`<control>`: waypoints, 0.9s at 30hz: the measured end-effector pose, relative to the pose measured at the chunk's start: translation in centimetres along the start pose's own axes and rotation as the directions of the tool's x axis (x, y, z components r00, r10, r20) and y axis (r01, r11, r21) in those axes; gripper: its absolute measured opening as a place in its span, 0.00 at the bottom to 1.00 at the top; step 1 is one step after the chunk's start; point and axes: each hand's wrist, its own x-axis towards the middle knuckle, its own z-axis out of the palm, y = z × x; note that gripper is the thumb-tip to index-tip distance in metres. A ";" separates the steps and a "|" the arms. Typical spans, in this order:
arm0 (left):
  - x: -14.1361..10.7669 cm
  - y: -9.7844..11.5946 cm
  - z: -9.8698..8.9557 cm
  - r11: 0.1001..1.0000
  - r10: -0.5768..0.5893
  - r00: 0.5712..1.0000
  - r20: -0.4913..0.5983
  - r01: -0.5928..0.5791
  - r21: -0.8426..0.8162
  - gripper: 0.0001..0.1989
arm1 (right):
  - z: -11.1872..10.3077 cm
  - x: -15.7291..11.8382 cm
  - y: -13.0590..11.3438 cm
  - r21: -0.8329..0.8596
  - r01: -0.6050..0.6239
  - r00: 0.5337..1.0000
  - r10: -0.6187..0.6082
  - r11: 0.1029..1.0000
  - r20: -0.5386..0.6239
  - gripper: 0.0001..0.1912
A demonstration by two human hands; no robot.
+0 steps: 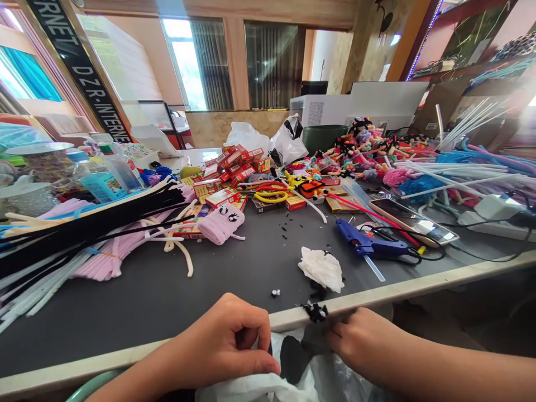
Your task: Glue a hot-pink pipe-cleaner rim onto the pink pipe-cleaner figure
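At table edge [104,357] | left hand [221,340] curled | right hand [360,340] curled by black fluff [316,311] | window [188,61] behind

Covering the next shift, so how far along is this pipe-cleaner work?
Done, it looks: a heap of finished pipe-cleaner dolls. In hand: the left hand and right hand work at the table edge by black fuzz scraps. Remaining: bundles of black pipe cleaners lying unused.

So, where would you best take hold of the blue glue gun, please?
Grip the glue gun by its handle, which lies flat and points right, coming from the near right with the right hand; it sits clear of the nozzle and glue stick.
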 end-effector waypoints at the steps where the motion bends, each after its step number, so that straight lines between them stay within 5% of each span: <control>1: 0.0 -0.1 0.0 1.000 0.006 1.000 0.001 -0.006 -0.004 0.30 | 0.3 -0.2 0.1 -0.007 -0.001 1.000 0.001 1.000 -0.025 0.11; 10: -0.3 -0.1 0.4 1.000 0.006 1.000 -0.011 -0.006 -0.023 0.31 | 0.3 -0.6 -0.6 0.085 -0.017 0.995 0.025 0.996 -0.100 0.08; 20: -0.7 -1.1 0.4 0.992 0.112 0.993 -0.035 -0.113 -0.048 0.35 | 0.5 0.0 -1.2 0.304 -0.144 0.989 0.143 0.942 0.024 0.08; 27: -0.5 -1.1 0.3 0.993 0.095 0.995 -0.021 -0.097 -0.067 0.35 | 0.1 -0.4 -1.2 0.324 -0.080 0.996 0.091 0.943 -0.020 0.09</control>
